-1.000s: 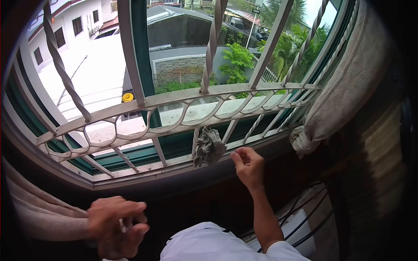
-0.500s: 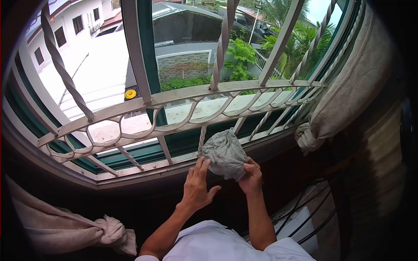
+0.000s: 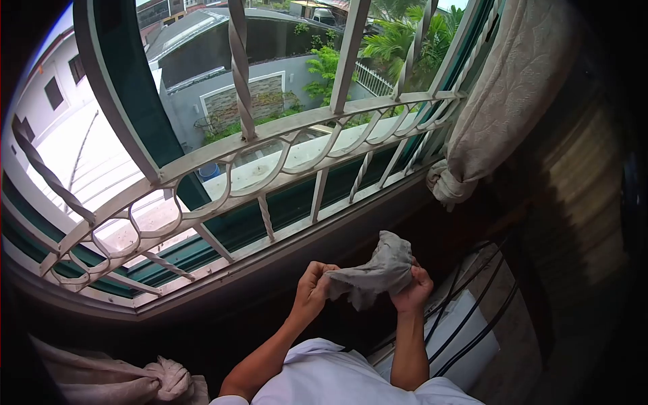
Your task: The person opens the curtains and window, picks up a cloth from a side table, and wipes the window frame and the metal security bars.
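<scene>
A crumpled grey cloth (image 3: 370, 275) is stretched between my two hands, in front of my chest and below the window. My left hand (image 3: 312, 289) is closed, pinching the cloth's left end. On the other side, my right hand (image 3: 412, 291) grips the bunched right part, and some of its fingers are hidden behind the fabric. The cloth sags in folds and hangs apart from the white metal window grille (image 3: 290, 135).
Twisted bars and a scrolled band make up the grille, above a window sill (image 3: 223, 275). Knotted curtains hang at the right (image 3: 496, 115) and lower left (image 3: 169, 379). Dark cables (image 3: 466, 327) cross a white object at lower right.
My left hand has gone from open fingers touching the cloth to gripping its end. The cloth has been lowered away from the grille and pulled out sideways. The view has shifted right.
</scene>
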`<control>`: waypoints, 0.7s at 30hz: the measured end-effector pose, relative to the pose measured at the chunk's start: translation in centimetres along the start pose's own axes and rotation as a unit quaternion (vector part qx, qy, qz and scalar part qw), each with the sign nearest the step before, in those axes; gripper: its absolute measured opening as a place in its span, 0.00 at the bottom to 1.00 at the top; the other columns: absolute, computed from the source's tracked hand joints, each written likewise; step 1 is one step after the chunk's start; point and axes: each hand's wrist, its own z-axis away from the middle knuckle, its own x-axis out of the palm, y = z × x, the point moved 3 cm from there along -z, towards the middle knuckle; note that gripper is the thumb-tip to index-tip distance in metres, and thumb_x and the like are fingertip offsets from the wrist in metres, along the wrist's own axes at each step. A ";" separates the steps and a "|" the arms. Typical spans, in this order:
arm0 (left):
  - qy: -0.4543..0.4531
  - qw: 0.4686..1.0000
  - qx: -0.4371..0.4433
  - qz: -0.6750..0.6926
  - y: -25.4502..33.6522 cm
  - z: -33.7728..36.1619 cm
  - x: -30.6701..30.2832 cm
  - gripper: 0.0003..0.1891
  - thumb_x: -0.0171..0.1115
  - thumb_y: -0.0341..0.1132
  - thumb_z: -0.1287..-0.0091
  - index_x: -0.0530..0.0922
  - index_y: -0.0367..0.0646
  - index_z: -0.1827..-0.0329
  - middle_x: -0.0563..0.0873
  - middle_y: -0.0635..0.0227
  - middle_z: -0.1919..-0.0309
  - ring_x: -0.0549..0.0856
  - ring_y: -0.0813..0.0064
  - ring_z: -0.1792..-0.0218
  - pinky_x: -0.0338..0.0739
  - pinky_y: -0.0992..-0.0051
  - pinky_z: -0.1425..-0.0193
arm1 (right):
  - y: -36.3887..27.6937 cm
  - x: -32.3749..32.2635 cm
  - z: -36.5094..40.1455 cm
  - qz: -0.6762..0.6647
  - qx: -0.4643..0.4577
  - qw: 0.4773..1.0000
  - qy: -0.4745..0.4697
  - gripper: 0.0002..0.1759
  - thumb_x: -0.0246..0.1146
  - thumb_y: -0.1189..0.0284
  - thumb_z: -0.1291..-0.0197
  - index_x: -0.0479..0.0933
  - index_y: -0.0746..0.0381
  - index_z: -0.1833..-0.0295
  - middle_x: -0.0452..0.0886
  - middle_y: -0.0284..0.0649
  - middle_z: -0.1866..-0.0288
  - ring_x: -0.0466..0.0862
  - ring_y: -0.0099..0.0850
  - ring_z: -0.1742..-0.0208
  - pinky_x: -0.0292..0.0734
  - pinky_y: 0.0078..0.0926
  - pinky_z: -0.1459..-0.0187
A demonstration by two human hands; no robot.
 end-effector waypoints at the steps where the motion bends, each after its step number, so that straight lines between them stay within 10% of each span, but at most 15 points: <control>1: 0.002 0.997 0.073 0.023 0.1 -0.4 0.3 0.05 0.59 0.31 0.22 0.75 0.38 0.55 0.86 0.66 0.55 0.81 0.82 0.59 0.77 0.77 0.53 | -0.2 0.2 0.1 -0.003 -0.002 1.000 0.003 0.21 0.61 0.73 0.44 0.80 0.68 0.45 0.86 0.49 0.45 0.86 0.45 0.43 0.78 0.46 0.32; 5: -0.117 0.929 0.101 -0.337 0.2 -0.5 -1.4 0.08 0.57 0.32 0.19 0.80 0.36 0.51 0.83 0.72 0.67 0.79 0.83 0.66 0.76 0.79 0.57 | -1.0 -1.5 -1.2 0.063 -0.018 0.998 0.006 0.17 0.61 0.72 0.41 0.81 0.68 0.48 0.87 0.45 0.49 0.87 0.40 0.45 0.79 0.39 0.35; 14: 0.061 0.929 0.193 -0.310 5.7 -3.9 -2.8 0.11 0.57 0.35 0.18 0.80 0.37 0.59 0.75 0.79 0.71 0.70 0.87 0.69 0.66 0.80 0.63 | -3.0 -2.8 -4.5 0.324 -0.026 0.945 0.035 0.10 0.66 0.81 0.33 0.77 0.60 0.69 0.81 0.31 0.73 0.78 0.17 0.72 0.74 0.17 0.66; 18: 0.039 0.974 0.079 -0.206 6.8 -4.9 -4.8 0.15 0.55 0.38 0.17 0.77 0.38 0.63 0.71 0.83 0.74 0.68 0.86 0.70 0.63 0.81 0.65 | -4.9 -4.5 -5.7 0.341 -0.046 0.938 0.050 0.11 0.70 0.80 0.36 0.76 0.60 0.69 0.79 0.30 0.74 0.76 0.15 0.72 0.73 0.16 0.67; 21: 0.003 0.964 0.129 -0.234 8.2 -5.0 -2.6 0.15 0.55 0.37 0.17 0.77 0.38 0.64 0.72 0.81 0.72 0.68 0.85 0.68 0.66 0.79 0.63 | -5.5 -4.1 -5.9 0.554 -0.067 0.830 0.001 0.10 0.76 0.77 0.42 0.80 0.66 0.61 0.82 0.36 0.68 0.80 0.19 0.67 0.77 0.18 0.64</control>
